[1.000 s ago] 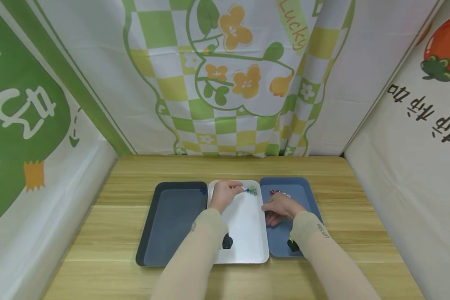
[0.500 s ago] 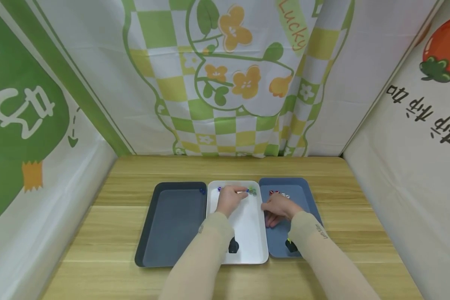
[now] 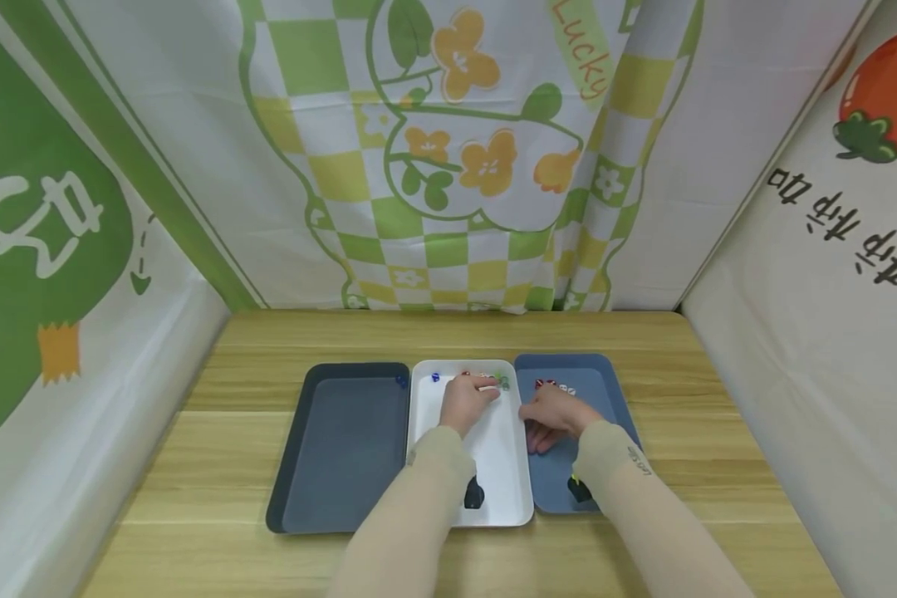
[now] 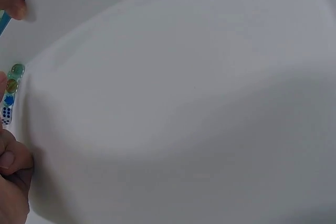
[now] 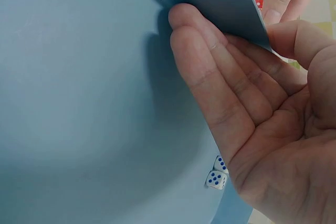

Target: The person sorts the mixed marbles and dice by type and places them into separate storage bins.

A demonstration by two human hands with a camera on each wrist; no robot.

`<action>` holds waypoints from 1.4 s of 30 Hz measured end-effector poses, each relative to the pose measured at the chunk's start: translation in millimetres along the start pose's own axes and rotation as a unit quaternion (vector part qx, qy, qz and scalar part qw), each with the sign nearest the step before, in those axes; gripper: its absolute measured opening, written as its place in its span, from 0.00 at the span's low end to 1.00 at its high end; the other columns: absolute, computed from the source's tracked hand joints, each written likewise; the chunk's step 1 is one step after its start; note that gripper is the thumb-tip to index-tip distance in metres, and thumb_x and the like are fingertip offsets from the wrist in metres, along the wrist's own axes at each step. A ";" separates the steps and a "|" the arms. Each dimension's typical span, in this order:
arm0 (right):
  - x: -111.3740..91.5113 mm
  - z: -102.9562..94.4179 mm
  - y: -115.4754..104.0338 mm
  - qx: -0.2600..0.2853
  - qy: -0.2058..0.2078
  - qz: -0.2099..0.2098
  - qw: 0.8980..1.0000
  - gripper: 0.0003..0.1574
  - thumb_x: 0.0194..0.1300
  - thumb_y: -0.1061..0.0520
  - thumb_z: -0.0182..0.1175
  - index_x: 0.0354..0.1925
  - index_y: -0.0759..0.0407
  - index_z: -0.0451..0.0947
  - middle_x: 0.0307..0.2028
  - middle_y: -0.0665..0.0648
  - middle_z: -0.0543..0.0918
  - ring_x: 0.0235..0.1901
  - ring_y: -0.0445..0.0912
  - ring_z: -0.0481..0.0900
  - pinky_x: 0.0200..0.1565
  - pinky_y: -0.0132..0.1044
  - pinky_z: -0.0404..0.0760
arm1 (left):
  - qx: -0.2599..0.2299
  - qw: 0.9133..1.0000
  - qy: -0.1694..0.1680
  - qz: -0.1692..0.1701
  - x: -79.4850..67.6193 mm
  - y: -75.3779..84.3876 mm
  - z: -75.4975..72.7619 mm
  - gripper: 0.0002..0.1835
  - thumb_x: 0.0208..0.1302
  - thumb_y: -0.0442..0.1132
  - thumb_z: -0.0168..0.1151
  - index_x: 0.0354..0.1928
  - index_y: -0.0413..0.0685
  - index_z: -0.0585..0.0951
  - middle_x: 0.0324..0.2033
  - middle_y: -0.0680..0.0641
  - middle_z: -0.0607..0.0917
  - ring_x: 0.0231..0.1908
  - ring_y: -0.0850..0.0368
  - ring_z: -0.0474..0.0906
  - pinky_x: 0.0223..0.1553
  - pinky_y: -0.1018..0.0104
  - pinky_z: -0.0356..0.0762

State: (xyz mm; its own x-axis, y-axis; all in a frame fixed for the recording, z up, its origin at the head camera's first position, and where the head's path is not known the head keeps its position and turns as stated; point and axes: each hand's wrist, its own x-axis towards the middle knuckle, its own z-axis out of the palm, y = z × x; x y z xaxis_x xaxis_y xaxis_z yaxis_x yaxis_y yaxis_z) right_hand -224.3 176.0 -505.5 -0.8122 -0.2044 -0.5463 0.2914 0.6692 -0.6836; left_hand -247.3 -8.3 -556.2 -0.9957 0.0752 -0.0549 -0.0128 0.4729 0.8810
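My left hand (image 3: 467, 403) is over the far end of the white tray (image 3: 504, 473), its fingertips bent down near a row of small pieces. Green glass-like pieces (image 4: 17, 70) and a white die with blue dots (image 4: 6, 113) lie beside those fingers in the left wrist view; whether anything is pinched is hidden. At the blue tray (image 3: 586, 374), my right hand (image 5: 247, 98) pinches the left wall, thumb outside and fingers inside. White dice with blue dots (image 5: 216, 179) lie below that hand; red dice (image 3: 541, 384) sit at this tray's far end.
A blue die (image 3: 436, 377) lies at the white tray's far left. The dark grey tray (image 3: 336, 457) stands to its left, with blue pieces (image 3: 401, 382) in its far right corner. All three trays stand side by side on a wooden table (image 3: 217, 465), before a patterned curtain (image 3: 448, 249).
My left hand has slid right along the far end of the white tray, uncovering the blue die and a red piece at its left. My right hand stays at the blue tray's wall.
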 end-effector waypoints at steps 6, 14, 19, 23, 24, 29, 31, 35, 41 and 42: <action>0.9 0.1 0.6 -0.004 0.000 -0.007 1.000 0.18 0.68 0.59 0.58 0.25 0.67 0.85 0.21 0.62 0.86 0.19 0.49 0.86 0.27 0.43 0.89 | 0.010 1.000 -0.007 -0.003 0.0 3.3 1.8 0.12 0.65 0.36 0.70 0.49 0.47 0.90 0.51 0.45 0.89 0.60 0.47 0.80 0.65 0.52 0.74; 3.2 0.0 2.4 -0.004 -0.003 -0.008 1.000 0.18 0.69 0.59 0.58 0.25 0.66 0.85 0.20 0.63 0.86 0.19 0.50 0.86 0.27 0.43 0.89 | 0.032 0.999 -0.024 -0.023 0.0 6.9 3.0 0.13 0.65 0.38 0.70 0.52 0.51 0.89 0.56 0.45 0.86 0.66 0.46 0.75 0.68 0.52 0.72; 2.9 0.2 3.3 -0.006 -0.004 -0.012 1.000 0.18 0.69 0.59 0.57 0.26 0.66 0.85 0.20 0.62 0.86 0.19 0.50 0.87 0.26 0.43 0.88 | 0.052 0.997 -0.037 -0.036 0.9 8.0 5.9 0.14 0.64 0.40 0.71 0.51 0.55 0.90 0.57 0.47 0.86 0.62 0.48 0.78 0.63 0.53 0.76; 2.9 -0.2 3.0 -0.010 -0.004 -0.013 1.000 0.18 0.69 0.59 0.57 0.26 0.66 0.85 0.20 0.62 0.86 0.20 0.51 0.87 0.26 0.43 0.88 | 0.080 0.995 -0.038 -0.042 2.3 7.3 9.3 0.14 0.62 0.43 0.71 0.50 0.60 0.90 0.58 0.49 0.85 0.57 0.51 0.81 0.55 0.55 0.80; 3.0 -0.4 3.1 -0.010 -0.004 -0.013 1.000 0.18 0.69 0.58 0.57 0.25 0.66 0.85 0.20 0.62 0.86 0.20 0.50 0.87 0.26 0.43 0.88 | 0.085 0.995 -0.037 -0.044 2.6 7.1 9.9 0.14 0.62 0.43 0.71 0.50 0.61 0.90 0.58 0.49 0.85 0.57 0.52 0.81 0.54 0.55 0.80; 2.7 -1.0 3.7 -0.010 -0.005 -0.013 1.000 0.18 0.69 0.59 0.57 0.26 0.66 0.85 0.20 0.62 0.86 0.19 0.50 0.87 0.27 0.43 0.89 | 0.087 0.994 -0.038 -0.052 3.1 8.6 11.2 0.14 0.62 0.43 0.71 0.51 0.61 0.90 0.59 0.49 0.85 0.56 0.52 0.81 0.52 0.56 0.81; 2.6 -1.3 3.8 -0.009 -0.006 -0.010 1.000 0.18 0.69 0.59 0.57 0.26 0.66 0.85 0.20 0.62 0.86 0.20 0.50 0.87 0.27 0.43 0.89 | 0.085 0.994 -0.040 -0.055 2.9 9.4 11.2 0.15 0.62 0.42 0.70 0.51 0.61 0.90 0.59 0.49 0.85 0.55 0.52 0.81 0.52 0.56 0.80; 2.0 -1.4 3.4 -0.011 -0.005 -0.011 1.000 0.17 0.69 0.59 0.57 0.26 0.66 0.85 0.21 0.62 0.86 0.20 0.50 0.87 0.27 0.43 0.89 | 0.084 0.994 -0.040 -0.058 2.2 10.4 11.2 0.14 0.63 0.42 0.70 0.51 0.60 0.90 0.58 0.49 0.85 0.54 0.52 0.81 0.51 0.56 0.81; 2.9 -0.2 3.2 -0.011 -0.001 -0.007 1.000 0.17 0.68 0.58 0.57 0.26 0.65 0.86 0.21 0.62 0.86 0.20 0.50 0.87 0.27 0.43 0.89 | 0.090 0.993 -0.036 -0.065 1.7 10.8 11.1 0.13 0.64 0.42 0.70 0.50 0.61 0.90 0.57 0.51 0.86 0.54 0.54 0.82 0.51 0.56 0.81; 3.2 0.1 3.2 -0.010 0.000 -0.006 1.000 0.17 0.68 0.58 0.58 0.26 0.65 0.85 0.21 0.62 0.86 0.20 0.50 0.87 0.27 0.43 0.89 | 0.092 0.993 -0.035 -0.063 1.9 10.6 11.1 0.13 0.64 0.43 0.69 0.50 0.61 0.90 0.57 0.51 0.86 0.55 0.53 0.82 0.52 0.56 0.81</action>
State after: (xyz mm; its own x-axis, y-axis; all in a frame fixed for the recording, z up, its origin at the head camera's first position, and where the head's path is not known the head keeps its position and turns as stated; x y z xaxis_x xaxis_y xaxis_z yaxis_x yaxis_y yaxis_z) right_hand -225.9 177.5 -509.5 -0.8156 -0.2132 -0.5380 0.2710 0.6806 -0.6806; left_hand -248.3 6.5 -552.1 -0.9783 0.0638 -0.1970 -0.1126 0.6345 0.7647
